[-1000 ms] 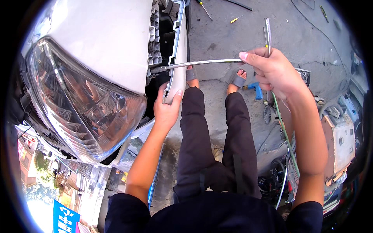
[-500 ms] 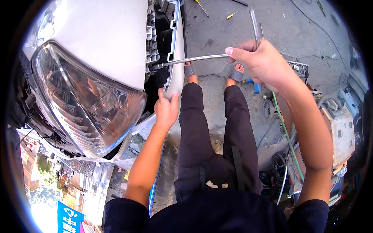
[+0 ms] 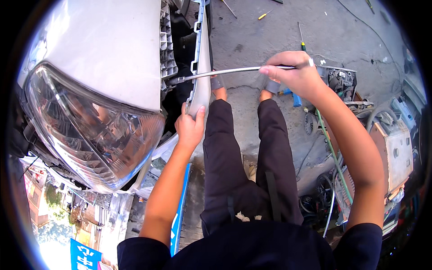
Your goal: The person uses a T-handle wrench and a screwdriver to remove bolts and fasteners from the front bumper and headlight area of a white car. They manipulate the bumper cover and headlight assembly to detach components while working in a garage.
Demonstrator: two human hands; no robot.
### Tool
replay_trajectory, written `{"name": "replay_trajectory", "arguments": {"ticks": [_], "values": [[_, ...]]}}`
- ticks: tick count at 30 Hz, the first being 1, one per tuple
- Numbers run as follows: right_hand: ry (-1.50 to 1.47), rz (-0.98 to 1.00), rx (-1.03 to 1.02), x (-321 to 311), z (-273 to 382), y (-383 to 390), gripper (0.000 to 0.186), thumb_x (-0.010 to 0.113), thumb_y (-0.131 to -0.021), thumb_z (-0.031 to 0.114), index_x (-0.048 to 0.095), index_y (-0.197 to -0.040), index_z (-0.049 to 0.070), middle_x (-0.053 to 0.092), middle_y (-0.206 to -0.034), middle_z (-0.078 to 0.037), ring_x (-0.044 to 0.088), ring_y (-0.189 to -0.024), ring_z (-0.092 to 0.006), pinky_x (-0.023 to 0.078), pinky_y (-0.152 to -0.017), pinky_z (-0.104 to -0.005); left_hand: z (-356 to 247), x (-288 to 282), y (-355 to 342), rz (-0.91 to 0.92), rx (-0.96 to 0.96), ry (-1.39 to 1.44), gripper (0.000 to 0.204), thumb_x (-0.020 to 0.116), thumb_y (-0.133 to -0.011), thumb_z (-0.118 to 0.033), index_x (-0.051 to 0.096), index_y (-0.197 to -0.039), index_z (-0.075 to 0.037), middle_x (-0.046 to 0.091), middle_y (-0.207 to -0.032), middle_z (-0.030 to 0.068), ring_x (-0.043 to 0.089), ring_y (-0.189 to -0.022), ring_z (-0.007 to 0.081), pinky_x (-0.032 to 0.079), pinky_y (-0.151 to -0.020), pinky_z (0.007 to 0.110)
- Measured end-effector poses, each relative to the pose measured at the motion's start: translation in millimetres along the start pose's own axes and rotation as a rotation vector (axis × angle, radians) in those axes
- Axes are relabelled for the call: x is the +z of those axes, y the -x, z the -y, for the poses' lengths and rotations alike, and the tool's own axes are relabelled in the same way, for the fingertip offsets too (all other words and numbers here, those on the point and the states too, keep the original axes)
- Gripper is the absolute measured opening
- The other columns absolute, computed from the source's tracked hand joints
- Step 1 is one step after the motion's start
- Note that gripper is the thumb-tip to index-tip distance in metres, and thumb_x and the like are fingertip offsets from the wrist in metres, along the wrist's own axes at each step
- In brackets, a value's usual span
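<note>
My right hand [image 3: 292, 74] is closed around the far end of a long chrome bent-handled socket wrench [image 3: 234, 70]. The wrench's shaft reaches left over the bumper cover's edge, and its socket end sits in the gap beside the grey plastic bracket [image 3: 167, 49]. My left hand [image 3: 189, 127] pinches the edge of the light-coloured bumper cover [image 3: 203, 85], thumb on the outer face. The cover stands slightly apart from the car's body. Left of the gap is the large clear headlight [image 3: 94, 130], below the silver hood [image 3: 108, 45].
Screwdrivers, one with a yellow handle [image 3: 262, 17] and one with a green handle [image 3: 303, 46], lie on the concrete floor. A blue tool [image 3: 297, 100] lies near my right foot. To the right stand a boxy machine [image 3: 393, 148] and a green hose [image 3: 333, 153].
My right hand has turned the wrench: its bent end, which pointed away from me, now lies near my fist. My left hand keeps its hold, and the view has shifted slightly.
</note>
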State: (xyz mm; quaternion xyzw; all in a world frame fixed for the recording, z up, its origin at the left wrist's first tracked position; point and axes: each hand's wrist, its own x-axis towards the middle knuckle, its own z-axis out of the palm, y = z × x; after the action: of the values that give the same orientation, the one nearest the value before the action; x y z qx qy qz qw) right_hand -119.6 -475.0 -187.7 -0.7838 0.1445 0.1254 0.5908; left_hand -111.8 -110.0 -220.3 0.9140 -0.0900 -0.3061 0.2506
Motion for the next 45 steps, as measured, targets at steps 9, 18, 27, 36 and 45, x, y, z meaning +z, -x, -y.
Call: {"name": "replay_trajectory", "arguments": {"ticks": [9, 18, 27, 36, 45], "values": [[-0.274, -1.009, -0.207, 63.5, 1.0, -21.7, 0.042, 0.052, -0.109, 0.037, 0.071, -0.102, 0.001, 0.068, -0.101, -0.007, 0.057, -0.088, -0.0199, 0.046, -0.082, -0.031, 5.8, 0.7, 0.9, 0.0, -0.061, 0.044, 0.044, 0.064, -0.102, -0.035, 0.07, -0.105, 0.009, 0.074, -0.092, 0.0217, 0.073, -0.087, 0.03, 0.053, -0.079, 0.041], [-2.156, -0.169, -0.438, 73.7, 3.7, -16.7, 0.028, 0.039, -0.108, 0.025, 0.061, -0.098, 0.012, 0.057, -0.063, 0.011, 0.053, -0.072, -0.0137, 0.03, -0.123, -0.0493, 3.1, 0.7, -1.1, -0.045, -0.087, 0.017, 0.046, 0.066, -0.098, -0.041, 0.073, -0.099, 0.004, 0.073, -0.084, 0.0225, 0.072, -0.082, 0.0434, 0.054, -0.075, 0.046], [-0.132, -0.98, 0.182, 55.9, 42.3, -19.5, 0.03, 0.052, -0.108, 0.029, 0.074, -0.115, 0.009, 0.071, -0.081, -0.003, 0.067, -0.075, -0.0157, 0.051, -0.072, -0.0315, 1.0, 5.7, 1.0, -0.12, -0.012, 0.079, 0.043, 0.067, -0.098, -0.039, 0.072, -0.099, 0.004, 0.073, -0.089, 0.0236, 0.071, -0.082, 0.0434, 0.054, -0.073, 0.047], [-2.127, 0.143, -0.52, 51.6, 7.4, -11.0, 0.033, 0.036, -0.111, 0.022, 0.063, -0.108, 0.004, 0.056, -0.054, 0.009, 0.056, -0.062, -0.012, 0.039, -0.115, -0.0444, -1.5, 4.8, -0.5, -0.157, -0.007, 0.058, 0.046, 0.07, -0.095, -0.041, 0.073, -0.092, 0.005, 0.071, -0.079, 0.0249, 0.071, -0.077, 0.0446, 0.054, -0.07, 0.047], [-0.949, -1.342, -0.164, 97.4, 30.6, -25.1, 0.02, 0.049, -0.108, 0.019, 0.066, -0.114, 0.01, 0.072, -0.095, -0.002, 0.068, -0.081, -0.0193, 0.055, -0.087, -0.0374, -9.1, 7.0, -0.4, -0.226, -0.004, 0.044, 0.046, 0.07, -0.094, -0.041, 0.073, -0.082, 0.004, 0.071, -0.078, 0.024, 0.071, -0.073, 0.0436, 0.053, -0.066, 0.049]]}}
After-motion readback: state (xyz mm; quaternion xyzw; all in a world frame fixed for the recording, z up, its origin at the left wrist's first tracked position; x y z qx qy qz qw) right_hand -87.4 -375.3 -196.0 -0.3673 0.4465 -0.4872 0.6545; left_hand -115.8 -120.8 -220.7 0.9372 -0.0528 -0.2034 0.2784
